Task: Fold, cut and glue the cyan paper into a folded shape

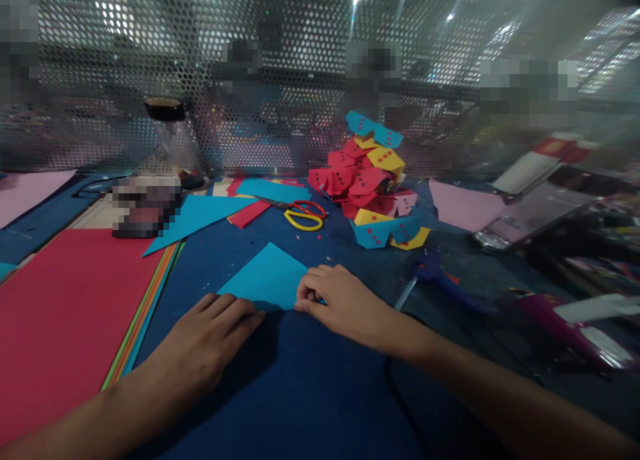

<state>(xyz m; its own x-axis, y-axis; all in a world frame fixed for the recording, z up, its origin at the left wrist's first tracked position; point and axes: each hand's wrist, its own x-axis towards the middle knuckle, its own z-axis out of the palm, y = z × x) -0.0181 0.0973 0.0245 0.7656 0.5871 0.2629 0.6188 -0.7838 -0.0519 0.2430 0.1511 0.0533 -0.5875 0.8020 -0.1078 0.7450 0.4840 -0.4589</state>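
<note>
A bright blue sheet of paper (pixel 270 273) lies on the dark blue tabletop, its far corner pointing away from me and its near edge forming a fold-like straight line. On its near left corner my left hand (pixel 215 327) is closed, fingers bent over the paper and thumb along the near edge. My right hand (pixel 340 303) grips the near right corner with curled fingers and thumb, hiding that corner. Beyond the sheet lies a pair of scissors (pixel 305 215) with red and yellow handles.
Red paper (pixel 75 313) tops a coloured stack at left, near a pixelated object (pixel 145 207) and a black-lidded jar (pixel 175 140). A pile of dotted cut-paper shapes (pixel 357 173) stands behind. A blue glue gun (pixel 445 283) and a purple tool (pixel 565 327) lie right.
</note>
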